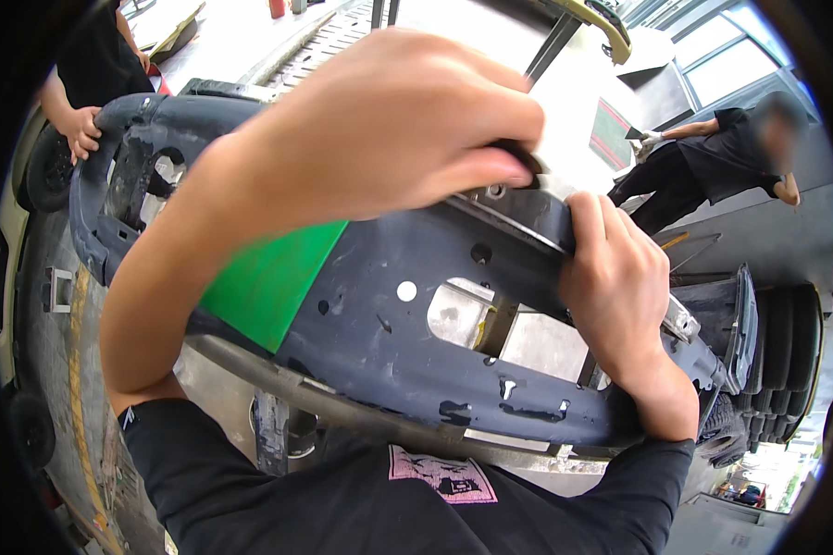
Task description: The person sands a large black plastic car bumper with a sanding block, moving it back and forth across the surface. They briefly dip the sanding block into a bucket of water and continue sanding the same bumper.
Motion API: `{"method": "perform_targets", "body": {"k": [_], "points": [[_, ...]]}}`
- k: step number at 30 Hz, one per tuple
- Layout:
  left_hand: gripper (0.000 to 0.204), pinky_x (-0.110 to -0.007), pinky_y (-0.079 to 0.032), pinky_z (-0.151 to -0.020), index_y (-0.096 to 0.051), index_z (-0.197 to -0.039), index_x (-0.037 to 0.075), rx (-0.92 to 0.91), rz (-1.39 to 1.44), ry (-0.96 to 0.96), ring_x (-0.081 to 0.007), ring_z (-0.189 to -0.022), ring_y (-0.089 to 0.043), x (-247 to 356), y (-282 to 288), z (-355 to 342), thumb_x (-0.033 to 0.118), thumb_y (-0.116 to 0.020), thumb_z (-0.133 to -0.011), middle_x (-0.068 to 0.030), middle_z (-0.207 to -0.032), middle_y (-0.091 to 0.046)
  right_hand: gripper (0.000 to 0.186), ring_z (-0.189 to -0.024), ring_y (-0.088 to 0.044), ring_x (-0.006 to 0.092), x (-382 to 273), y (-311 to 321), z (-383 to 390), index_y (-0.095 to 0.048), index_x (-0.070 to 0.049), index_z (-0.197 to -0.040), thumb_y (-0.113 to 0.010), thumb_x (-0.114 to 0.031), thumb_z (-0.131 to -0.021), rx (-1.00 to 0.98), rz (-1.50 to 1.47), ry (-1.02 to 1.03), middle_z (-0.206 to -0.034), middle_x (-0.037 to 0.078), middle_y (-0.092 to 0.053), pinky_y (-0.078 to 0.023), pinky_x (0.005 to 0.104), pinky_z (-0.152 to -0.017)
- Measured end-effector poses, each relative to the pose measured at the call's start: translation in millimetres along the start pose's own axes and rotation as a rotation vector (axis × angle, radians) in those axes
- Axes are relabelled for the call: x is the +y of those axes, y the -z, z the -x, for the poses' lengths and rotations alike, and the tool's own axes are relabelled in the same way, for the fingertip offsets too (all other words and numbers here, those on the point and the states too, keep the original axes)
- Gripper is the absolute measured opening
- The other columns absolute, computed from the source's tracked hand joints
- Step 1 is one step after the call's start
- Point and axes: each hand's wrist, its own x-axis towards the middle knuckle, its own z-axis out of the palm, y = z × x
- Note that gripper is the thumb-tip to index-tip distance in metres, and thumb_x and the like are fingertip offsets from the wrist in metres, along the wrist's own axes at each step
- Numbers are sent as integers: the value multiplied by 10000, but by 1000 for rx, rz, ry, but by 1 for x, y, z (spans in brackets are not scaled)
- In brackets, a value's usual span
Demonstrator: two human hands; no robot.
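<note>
A long dark grey vehicle bumper [379, 305], with several cut-outs and scuffed paint, stretches across in front of me. My left hand [416, 129] is closed above its far edge, thumb pressed against the fingers. Something small and dark shows between them, too hidden to name, close to a bolt [496, 191] on a metal bracket [518, 217]. My right hand [615, 268] wraps its fingers over the right end of that bracket, along the bumper's edge. Under my left forearm, a flat green sheet [278, 287] lies on the bumper, partly covered by the arm.
At the left, another person's hand [81, 134] rests on the bumper's end. A second person [713, 166] stands at the far right. A metal stand [273, 430] is below the bumper. Stacked tyres [787, 351] stand at the right; a yellow line [81, 388] marks the floor.
</note>
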Motion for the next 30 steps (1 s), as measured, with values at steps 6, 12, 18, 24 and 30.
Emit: {"method": "perform_targets", "body": {"k": [6,12,18,24,30], "points": [[162,-395,-486,-689,-655,-891,44,-14,-28,-9,-304,-771,-632,-1,4,-3,133,-758,-803,-88,-820,-619,136,-690,-610,219,2,0,0,-546,-73,-920,-603,-53,-798,13,-5,-9,-761,57,-537,-511,344,-606],[182,-389,-488,-696,-651,-914,64,-92,77,79,-279,-790,-625,0,12,9,176,-759,-819,-75,-816,-602,193,-726,-617,270,-2,2,3,-551,-44,-962,-637,-65,-791,-10,13,-11,-797,85,-556,-509,373,-624],[184,-398,-514,-720,-629,-930,83,140,76,-10,-284,-869,-636,6,-21,11,176,-749,-827,-68,-876,-612,465,-816,-620,327,-5,4,3,-553,-5,-1128,-768,-262,-806,-20,-86,-2,-961,156,-588,-501,414,-680],[191,-419,-530,-778,-619,-979,101,46,112,87,-308,-878,-672,7,-21,13,189,-730,-852,-76,-880,-655,759,-1281,-502,429,2,33,34,-482,3,-1404,-788,-386,-829,-68,-279,96,-1385,229,-519,-369,554,-1090],[152,-423,-516,-782,-618,-974,113,79,135,28,-292,-863,-670,8,-30,5,197,-707,-883,-62,-868,-659,835,-1467,-298,488,13,100,134,-440,-97,-1480,-681,-616,-873,-839,-1386,311,-1609,204,-340,-219,652,-1159]]}}
